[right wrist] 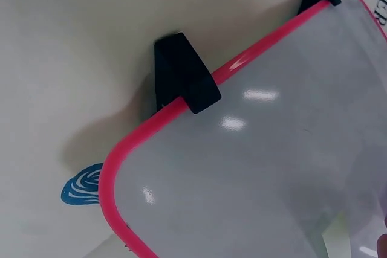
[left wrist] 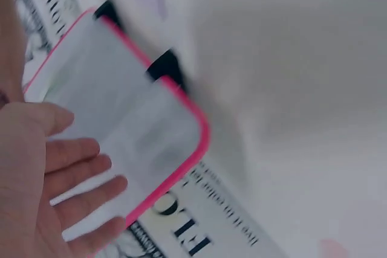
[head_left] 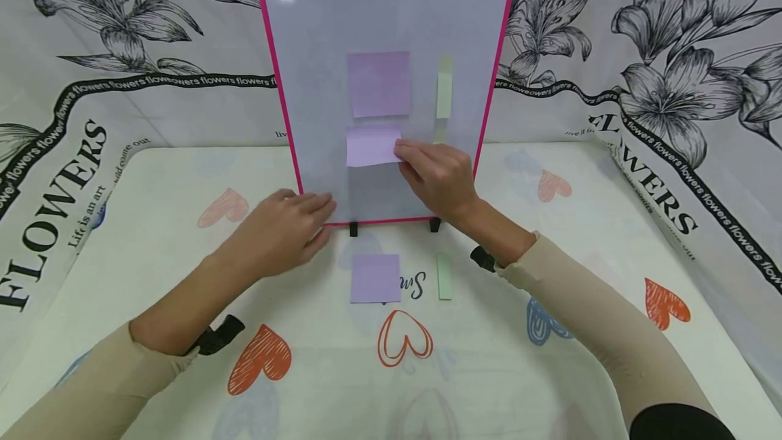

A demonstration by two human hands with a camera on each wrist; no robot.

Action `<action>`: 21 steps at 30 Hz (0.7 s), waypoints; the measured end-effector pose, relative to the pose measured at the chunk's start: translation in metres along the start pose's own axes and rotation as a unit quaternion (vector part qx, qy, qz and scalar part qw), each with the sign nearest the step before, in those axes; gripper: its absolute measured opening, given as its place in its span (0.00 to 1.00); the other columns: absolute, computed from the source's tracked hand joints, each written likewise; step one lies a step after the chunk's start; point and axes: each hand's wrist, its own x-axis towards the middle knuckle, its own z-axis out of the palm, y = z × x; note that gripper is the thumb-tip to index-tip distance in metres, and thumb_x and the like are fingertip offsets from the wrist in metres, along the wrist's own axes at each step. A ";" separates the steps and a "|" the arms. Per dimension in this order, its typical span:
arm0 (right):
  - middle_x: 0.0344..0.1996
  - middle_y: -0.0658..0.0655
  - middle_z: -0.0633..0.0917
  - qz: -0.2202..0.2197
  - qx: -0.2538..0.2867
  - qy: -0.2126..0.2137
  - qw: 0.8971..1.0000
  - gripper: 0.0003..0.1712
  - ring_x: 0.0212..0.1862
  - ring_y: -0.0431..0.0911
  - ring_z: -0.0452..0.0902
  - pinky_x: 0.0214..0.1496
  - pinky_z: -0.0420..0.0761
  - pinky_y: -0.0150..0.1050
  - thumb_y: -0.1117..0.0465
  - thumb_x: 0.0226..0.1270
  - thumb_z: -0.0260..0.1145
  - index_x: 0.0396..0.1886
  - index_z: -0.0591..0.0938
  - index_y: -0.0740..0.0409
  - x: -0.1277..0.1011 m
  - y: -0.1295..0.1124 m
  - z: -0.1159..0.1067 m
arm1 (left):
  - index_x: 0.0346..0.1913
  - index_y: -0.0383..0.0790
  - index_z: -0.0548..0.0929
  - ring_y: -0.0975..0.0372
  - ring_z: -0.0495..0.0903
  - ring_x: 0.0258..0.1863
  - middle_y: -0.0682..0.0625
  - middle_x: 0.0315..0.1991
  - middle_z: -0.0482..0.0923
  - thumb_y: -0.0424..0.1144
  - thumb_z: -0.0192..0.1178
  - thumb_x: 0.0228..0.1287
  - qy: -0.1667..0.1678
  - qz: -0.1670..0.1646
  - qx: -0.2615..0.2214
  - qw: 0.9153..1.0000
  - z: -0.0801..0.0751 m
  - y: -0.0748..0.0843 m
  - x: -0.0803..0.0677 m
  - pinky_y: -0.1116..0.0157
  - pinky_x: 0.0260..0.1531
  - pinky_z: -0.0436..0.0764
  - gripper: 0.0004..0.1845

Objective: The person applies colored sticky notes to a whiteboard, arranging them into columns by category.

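i'm working at the pink-framed whiteboard (head_left: 318, 32), which is standing upright on its black clip feet (right wrist: 181, 74) on the heart-printed surface (head_left: 519, 358). my right hand (head_left: 436, 175) is up against the board face, fingertips (head_left: 406, 149) pressing the right edge of the pale purple sticky note (head_left: 371, 146); whether my thumb is pinching it i cannot tell. the note is sitting low on the board, just under a second square purple note (head_left: 379, 83), and its lower part is looking curled. it's thin paper, i'm judging: nearly weightless, floppy, easy to crease, so the free edge is the place to take it, gently. my left hand (head_left: 287, 226) is lying flat with fingers straight, touching the board's lower left corner, likely steadying a light board that could tip. a spare purple sticky pad (head_left: 375, 278) and a green strip note (head_left: 444, 276) are lying in front.
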 end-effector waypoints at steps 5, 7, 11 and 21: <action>0.40 0.62 0.89 0.002 -0.005 -0.007 1.000 0.06 0.39 0.54 0.88 0.38 0.86 0.46 0.69 0.62 0.71 0.39 0.87 0.65 -0.002 0.001 0.000 | 0.55 0.28 0.83 0.45 0.84 0.50 0.36 0.52 0.83 0.37 0.59 0.64 0.118 -0.039 0.024 0.992 -0.020 -0.015 0.016 0.46 0.47 0.81 0.20; 0.41 0.62 0.89 0.004 -0.006 -0.008 1.000 0.07 0.39 0.54 0.88 0.38 0.86 0.46 0.69 0.62 0.71 0.39 0.87 0.66 -0.002 0.001 0.000 | 0.59 0.29 0.80 0.45 0.80 0.56 0.37 0.57 0.81 0.36 0.57 0.65 0.144 -0.042 0.021 0.988 -0.022 -0.019 0.022 0.45 0.50 0.79 0.22; 0.41 0.62 0.89 0.007 -0.004 -0.011 1.000 0.07 0.40 0.54 0.88 0.38 0.86 0.46 0.69 0.62 0.71 0.40 0.87 0.66 -0.003 0.002 0.001 | 0.66 0.32 0.75 0.47 0.70 0.68 0.39 0.66 0.73 0.36 0.54 0.67 0.148 -0.033 0.022 0.988 -0.021 -0.022 0.031 0.44 0.57 0.73 0.25; 0.41 0.61 0.89 0.003 -0.017 -0.020 1.000 0.07 0.42 0.53 0.88 0.41 0.86 0.47 0.69 0.62 0.71 0.40 0.88 0.65 -0.003 0.003 0.002 | 0.70 0.36 0.72 0.51 0.63 0.73 0.44 0.71 0.69 0.37 0.54 0.69 0.095 -0.007 0.056 0.994 -0.017 -0.026 0.041 0.44 0.66 0.65 0.27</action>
